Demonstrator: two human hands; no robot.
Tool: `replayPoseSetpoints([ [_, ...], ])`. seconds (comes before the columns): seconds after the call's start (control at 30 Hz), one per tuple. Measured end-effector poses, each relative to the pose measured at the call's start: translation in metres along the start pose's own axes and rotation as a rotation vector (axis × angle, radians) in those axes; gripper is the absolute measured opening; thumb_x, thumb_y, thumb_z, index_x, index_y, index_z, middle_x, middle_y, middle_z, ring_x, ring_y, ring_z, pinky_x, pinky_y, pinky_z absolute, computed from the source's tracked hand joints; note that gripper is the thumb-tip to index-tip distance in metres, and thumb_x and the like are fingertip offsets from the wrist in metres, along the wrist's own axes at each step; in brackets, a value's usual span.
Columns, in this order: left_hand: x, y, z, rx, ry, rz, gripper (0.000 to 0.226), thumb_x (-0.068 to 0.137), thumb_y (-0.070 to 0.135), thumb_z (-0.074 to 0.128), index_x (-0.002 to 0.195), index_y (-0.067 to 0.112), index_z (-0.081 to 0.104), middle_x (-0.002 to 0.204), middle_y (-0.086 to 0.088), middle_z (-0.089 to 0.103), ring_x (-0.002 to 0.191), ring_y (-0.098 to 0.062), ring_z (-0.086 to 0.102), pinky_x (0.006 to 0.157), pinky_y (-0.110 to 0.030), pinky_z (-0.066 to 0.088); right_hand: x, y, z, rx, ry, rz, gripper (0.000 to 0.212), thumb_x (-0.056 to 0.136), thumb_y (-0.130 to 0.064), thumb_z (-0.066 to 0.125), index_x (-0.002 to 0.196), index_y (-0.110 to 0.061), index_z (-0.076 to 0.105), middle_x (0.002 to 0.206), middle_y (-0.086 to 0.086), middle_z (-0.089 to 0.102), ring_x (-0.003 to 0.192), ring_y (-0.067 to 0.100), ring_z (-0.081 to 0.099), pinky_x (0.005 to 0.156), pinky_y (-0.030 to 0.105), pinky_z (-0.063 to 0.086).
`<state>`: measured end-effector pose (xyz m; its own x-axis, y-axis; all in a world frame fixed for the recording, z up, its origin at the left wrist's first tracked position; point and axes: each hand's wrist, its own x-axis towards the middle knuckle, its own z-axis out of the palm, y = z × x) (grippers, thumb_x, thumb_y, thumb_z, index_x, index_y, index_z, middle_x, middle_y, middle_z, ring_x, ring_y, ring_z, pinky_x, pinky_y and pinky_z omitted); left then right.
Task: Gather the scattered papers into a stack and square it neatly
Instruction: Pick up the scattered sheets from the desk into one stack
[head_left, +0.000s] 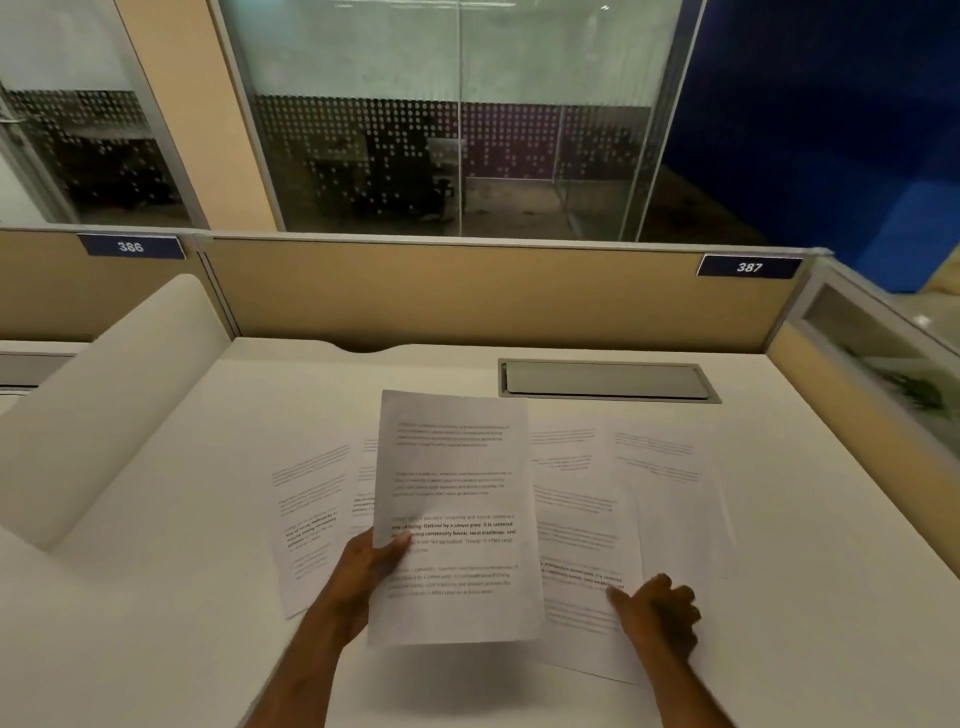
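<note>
A printed white sheet (454, 514) is lifted above the white desk (171, 519), and my left hand (363, 566) grips its left edge with the thumb on top. More printed sheets lie flat and spread out: one at the left (306, 525), one partly hidden behind the lifted sheet (363, 478), one right of centre (576, 525) and one at the far right (670, 493). My right hand (657, 610) rests with curled fingers on the sheet right of centre, its index finger pointing left along the paper.
A grey cable hatch (605, 379) is set into the desk behind the papers. A tan partition (467, 291) with number plates 386 and 387 closes the back, and a rounded white divider (109, 405) rises at the left. A glass side panel (872, 353) borders the right.
</note>
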<state>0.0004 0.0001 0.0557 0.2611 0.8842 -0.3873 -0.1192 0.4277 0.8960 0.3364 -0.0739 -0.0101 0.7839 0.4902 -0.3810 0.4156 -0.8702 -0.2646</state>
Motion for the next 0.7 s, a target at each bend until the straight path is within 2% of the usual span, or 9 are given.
replayPoseSetpoints([
  [0.13, 0.004, 0.000, -0.001, -0.016, 0.015, 0.014, 0.039, 0.090, 0.016, 0.065, 0.126, 0.001, 0.059, 0.110, -0.025, 0.075, 0.096, -0.047, 0.073, 0.082, -0.064, 0.058, 0.017, -0.002, 0.008, 0.137, -0.088, 0.111, 0.064, 0.073, -0.034, 0.080, 0.120, -0.007, 0.046, 0.123, 0.019, 0.054, 0.112, 0.038, 0.055, 0.093, 0.050, 0.049],
  [0.23, 0.006, 0.005, -0.001, -0.020, 0.022, 0.030, 0.066, 0.068, 0.036, 0.086, 0.121, 0.005, 0.062, 0.109, -0.023, 0.076, 0.095, -0.047, 0.073, 0.077, -0.061, 0.060, 0.030, 0.001, 0.010, 0.248, -0.153, 0.151, 0.052, 0.069, -0.025, 0.080, 0.111, -0.004, 0.057, 0.107, 0.017, 0.067, 0.096, 0.037, 0.063, 0.092, 0.049, 0.052],
  [0.27, 0.006, 0.006, -0.001, -0.022, 0.020, 0.033, 0.067, 0.066, 0.037, 0.086, 0.121, 0.007, 0.062, 0.108, -0.023, 0.076, 0.094, -0.047, 0.074, 0.077, -0.060, 0.061, 0.031, 0.003, 0.009, 0.288, -0.165, 0.134, 0.044, 0.070, -0.022, 0.079, 0.106, -0.003, 0.064, 0.099, 0.016, 0.070, 0.089, 0.036, 0.065, 0.089, 0.047, 0.055],
  [0.33, 0.009, 0.005, -0.004, -0.025, 0.026, 0.030, 0.053, 0.077, 0.026, 0.075, 0.124, 0.006, 0.060, 0.108, -0.022, 0.076, 0.094, -0.047, 0.074, 0.079, -0.062, 0.059, 0.029, 0.003, 0.005, 0.373, -0.166, 0.066, 0.031, 0.077, -0.019, 0.075, 0.102, -0.001, 0.071, 0.093, 0.017, 0.072, 0.083, 0.036, 0.067, 0.083, 0.043, 0.058],
  [0.4, 0.010, 0.006, -0.006, -0.020, 0.036, 0.020, 0.047, 0.082, 0.020, 0.069, 0.126, 0.005, 0.060, 0.109, -0.023, 0.076, 0.095, -0.047, 0.073, 0.083, -0.064, 0.057, 0.027, -0.003, -0.006, 0.478, -0.153, -0.033, 0.030, 0.085, -0.020, 0.069, 0.108, -0.001, 0.068, 0.096, 0.016, 0.070, 0.088, 0.035, 0.066, 0.083, 0.042, 0.057],
  [0.53, 0.010, 0.016, -0.009, -0.037, 0.058, 0.021, 0.048, 0.081, 0.021, 0.076, 0.124, 0.005, 0.061, 0.110, -0.024, 0.076, 0.096, -0.047, 0.073, 0.079, -0.061, 0.060, 0.031, -0.018, -0.058, 0.735, -0.079, -0.190, 0.034, 0.089, -0.015, 0.067, 0.119, 0.002, 0.064, 0.114, 0.021, 0.069, 0.095, 0.030, 0.062, 0.090, 0.040, 0.050],
  [0.63, 0.012, 0.025, -0.018, -0.047, 0.094, 0.036, 0.041, 0.088, 0.015, 0.068, 0.126, 0.003, 0.062, 0.111, -0.023, 0.076, 0.097, -0.046, 0.073, 0.080, -0.058, 0.061, 0.031, -0.022, -0.110, 0.938, -0.048, -0.220, 0.035, 0.091, -0.010, 0.065, 0.122, 0.005, 0.062, 0.120, 0.020, 0.067, 0.096, 0.025, 0.059, 0.093, 0.037, 0.045],
  [0.7, 0.013, 0.031, -0.022, -0.044, 0.108, 0.038, 0.042, 0.086, 0.017, 0.069, 0.126, 0.003, 0.062, 0.112, -0.023, 0.076, 0.098, -0.045, 0.073, 0.083, -0.059, 0.059, 0.022, -0.024, -0.140, 1.056, -0.088, -0.257, 0.037, 0.092, -0.012, 0.064, 0.126, 0.001, 0.061, 0.118, 0.014, 0.067, 0.100, 0.027, 0.060, 0.098, 0.038, 0.044],
])
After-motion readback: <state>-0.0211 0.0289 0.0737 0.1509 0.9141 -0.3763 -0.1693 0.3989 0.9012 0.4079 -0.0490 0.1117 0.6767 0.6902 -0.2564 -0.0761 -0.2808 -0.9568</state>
